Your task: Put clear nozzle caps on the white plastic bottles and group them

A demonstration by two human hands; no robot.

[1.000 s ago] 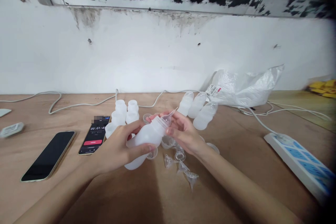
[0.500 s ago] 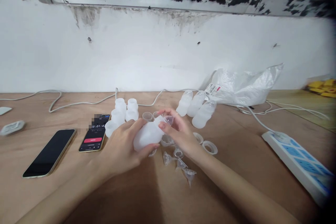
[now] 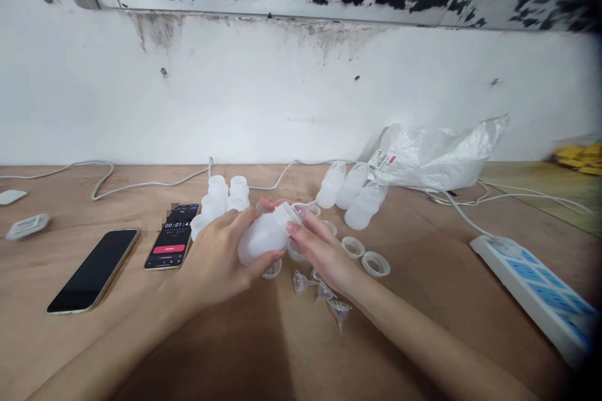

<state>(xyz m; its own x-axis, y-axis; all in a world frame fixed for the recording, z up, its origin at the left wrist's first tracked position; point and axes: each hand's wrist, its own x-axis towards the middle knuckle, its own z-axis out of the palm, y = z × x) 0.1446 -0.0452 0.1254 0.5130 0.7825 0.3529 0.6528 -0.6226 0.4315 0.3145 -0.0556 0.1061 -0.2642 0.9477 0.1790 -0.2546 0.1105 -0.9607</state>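
slanting between both hands (image 3: 217, 258), a white bottle (image 3: 262, 239), neck (image 3: 284, 215) toward the right one

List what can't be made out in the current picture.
Head view throughout:
Bottle, lower end: covered by the left hand.
Right hand, far fingers: partly behind the bottle.
Bag label: print too small.
Yellow things: blurred, near the right edge.
Power strip, near end: lost in edge darkness.

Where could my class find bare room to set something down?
The table is bare between the rings and power strip, and nearest the camera, between the forearms, short of the funnels. It is crowded mid-table: the left hand grips a bottle, the right hand touches its neck, with rings, funnels and more bottles around.
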